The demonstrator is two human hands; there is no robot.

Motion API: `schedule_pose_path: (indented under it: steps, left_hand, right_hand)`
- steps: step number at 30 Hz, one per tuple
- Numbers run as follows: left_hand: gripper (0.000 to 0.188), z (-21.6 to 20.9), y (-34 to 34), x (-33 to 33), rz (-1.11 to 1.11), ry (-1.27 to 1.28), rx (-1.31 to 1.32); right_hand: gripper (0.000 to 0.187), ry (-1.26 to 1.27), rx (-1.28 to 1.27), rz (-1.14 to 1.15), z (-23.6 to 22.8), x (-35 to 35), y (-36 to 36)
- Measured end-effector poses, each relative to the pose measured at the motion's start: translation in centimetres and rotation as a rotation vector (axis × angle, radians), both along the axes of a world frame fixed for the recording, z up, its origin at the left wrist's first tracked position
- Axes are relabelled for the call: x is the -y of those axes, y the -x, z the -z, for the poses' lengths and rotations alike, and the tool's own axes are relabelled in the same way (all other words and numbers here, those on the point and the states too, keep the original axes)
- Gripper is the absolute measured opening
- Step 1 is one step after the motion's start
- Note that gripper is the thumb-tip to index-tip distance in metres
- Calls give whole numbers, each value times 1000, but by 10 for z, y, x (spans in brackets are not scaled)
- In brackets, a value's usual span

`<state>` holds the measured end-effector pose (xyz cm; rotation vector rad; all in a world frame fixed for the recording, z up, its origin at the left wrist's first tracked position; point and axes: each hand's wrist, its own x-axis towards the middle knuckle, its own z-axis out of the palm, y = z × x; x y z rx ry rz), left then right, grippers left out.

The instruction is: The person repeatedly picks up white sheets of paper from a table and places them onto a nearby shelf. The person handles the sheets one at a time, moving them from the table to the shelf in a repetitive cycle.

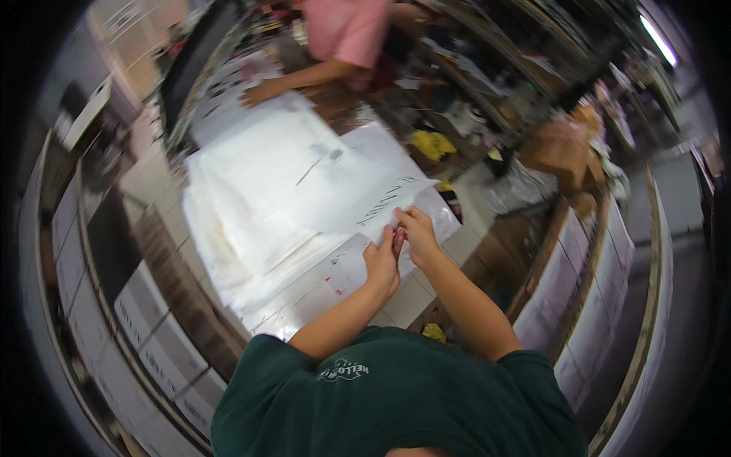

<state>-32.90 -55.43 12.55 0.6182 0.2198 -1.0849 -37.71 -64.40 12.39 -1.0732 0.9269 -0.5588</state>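
Observation:
A stack of clear plastic bags (282,183) with white contents lies spread on a tiled tabletop (403,301). My left hand (383,263) and my right hand (415,232) meet at the near right corner of the stack. Their fingertips pinch the edge of one bag (396,202) printed with dark stripes. Both forearms reach forward from my dark green shirt at the lower edge.
A person in a pink top (346,30) stands at the far end, one hand (259,93) resting on the stack. White cartons (152,327) line the left side and more (601,305) the right. A brown cardboard box (560,148) and cluttered shelves sit at the back right.

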Motion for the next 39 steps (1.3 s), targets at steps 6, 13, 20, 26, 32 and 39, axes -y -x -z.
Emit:
schedule_pose_path:
  steps: [6, 13, 20, 26, 32, 39]
  left_hand:
    - [50, -63, 43, -75, 989, 251, 194]
    - [54, -144, 40, -55, 1457, 1351, 216]
    - [61, -180, 69, -22, 1319, 1605, 237]
    - [64, -161, 138, -37, 1283, 1354, 233]
    - [64, -141, 173, -51, 1317, 1152, 355]
    - [65, -144, 193, -56, 1315, 1060, 383]
  right_hand:
    - [26, 125, -224, 68, -107, 20, 69]
    - [52, 633, -439, 229, -304, -8, 234]
    - [51, 832, -1157, 580, -452, -161, 432]
    - [57, 530, -1289, 1100, -480, -296, 675]
    - [47, 314, -1469, 1149, -434, -360, 773]
    - [39, 272, -1373, 1197, -382, -349, 797]
